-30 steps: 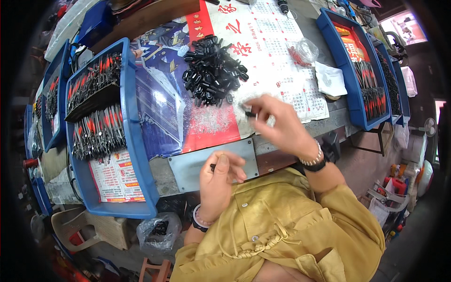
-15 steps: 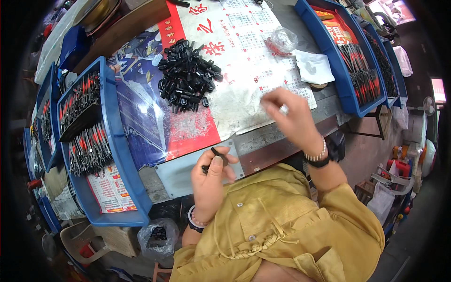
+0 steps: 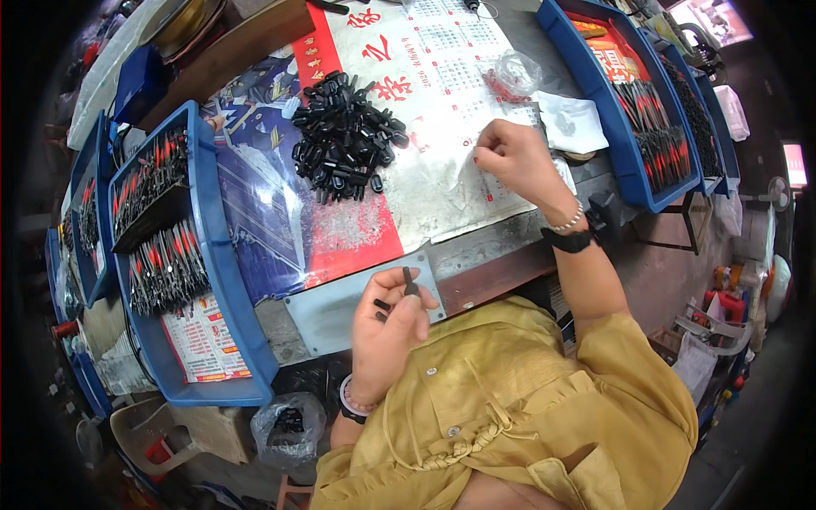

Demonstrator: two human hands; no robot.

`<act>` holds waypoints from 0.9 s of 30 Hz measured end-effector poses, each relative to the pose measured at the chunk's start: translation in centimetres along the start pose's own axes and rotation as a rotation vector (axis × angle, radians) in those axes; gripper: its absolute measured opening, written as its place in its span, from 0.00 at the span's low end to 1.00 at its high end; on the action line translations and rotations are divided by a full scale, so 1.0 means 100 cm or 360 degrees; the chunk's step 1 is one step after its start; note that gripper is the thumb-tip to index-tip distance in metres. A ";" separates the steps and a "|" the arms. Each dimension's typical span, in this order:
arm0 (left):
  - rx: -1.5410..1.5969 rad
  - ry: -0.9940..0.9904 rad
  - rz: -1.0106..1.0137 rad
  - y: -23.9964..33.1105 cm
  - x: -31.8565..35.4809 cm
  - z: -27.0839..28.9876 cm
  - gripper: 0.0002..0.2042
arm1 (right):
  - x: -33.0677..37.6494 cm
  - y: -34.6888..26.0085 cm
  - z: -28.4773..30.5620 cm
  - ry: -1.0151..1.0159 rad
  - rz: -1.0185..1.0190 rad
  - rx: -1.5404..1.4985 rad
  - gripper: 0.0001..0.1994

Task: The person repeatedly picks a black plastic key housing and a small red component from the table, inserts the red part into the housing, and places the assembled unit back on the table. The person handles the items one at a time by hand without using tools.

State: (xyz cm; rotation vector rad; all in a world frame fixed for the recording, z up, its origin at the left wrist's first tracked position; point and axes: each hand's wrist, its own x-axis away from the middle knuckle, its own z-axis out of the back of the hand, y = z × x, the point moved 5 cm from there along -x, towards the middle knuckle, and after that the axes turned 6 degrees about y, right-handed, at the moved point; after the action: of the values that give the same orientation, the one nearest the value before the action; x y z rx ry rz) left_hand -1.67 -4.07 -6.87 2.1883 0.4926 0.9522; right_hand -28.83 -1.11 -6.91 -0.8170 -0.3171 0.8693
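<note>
My left hand (image 3: pixel 387 331), low over the pale metal plate at the table's front edge, is closed on small black pieces. One slim black piece (image 3: pixel 408 279) stands up between thumb and fingers, and two short dark ends (image 3: pixel 382 310) poke out at the side of the hand. My right hand (image 3: pixel 517 161) hovers over the calendar sheet, its fingers curled and pinched together. Whatever may be between those fingertips is too small to make out. Left of it lies a heap of shiny black plastic pieces (image 3: pixel 344 140).
A blue tray (image 3: pixel 242 331) on the left holds rows of black-and-red tools. Another blue tray (image 3: pixel 625 140) with similar tools stands at the right. Near my right hand are a clear plastic bag (image 3: pixel 517 75) and a white paper (image 3: pixel 571 121). The metal plate (image 3: pixel 327 314) lies at the front edge.
My right hand has moved slightly away from me, its fingers now pinched. My left hand has shifted slightly right, and the slim black piece in it has turned more upright.
</note>
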 end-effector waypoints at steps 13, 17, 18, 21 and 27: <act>-0.0082 -0.0266 -0.0071 0.004 0.001 -0.019 0.09 | 0.092 -0.066 -0.037 -0.0663 -0.0645 -0.1439 0.05; -0.0078 -0.0159 -0.0079 0.005 0.006 -0.017 0.09 | 0.098 -0.069 -0.043 -0.0688 -0.0736 -0.1575 0.05; -0.0081 -0.0164 -0.0077 0.005 0.007 -0.016 0.09 | 0.098 -0.070 -0.043 -0.0690 -0.0721 -0.1592 0.05; -0.0091 -0.0181 -0.0078 0.005 0.009 -0.013 0.09 | 0.100 -0.073 -0.041 -0.0675 -0.0664 -0.1596 0.06; -0.0085 -0.0163 -0.0104 0.005 0.013 -0.013 0.11 | 0.109 -0.080 -0.034 -0.0558 -0.0432 -0.1600 0.05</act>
State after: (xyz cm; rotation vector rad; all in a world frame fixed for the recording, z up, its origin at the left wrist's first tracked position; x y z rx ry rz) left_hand -1.75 -3.12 -5.27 2.1476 0.4816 0.8056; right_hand -15.73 2.64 -3.95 -1.4957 -1.2047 0.5586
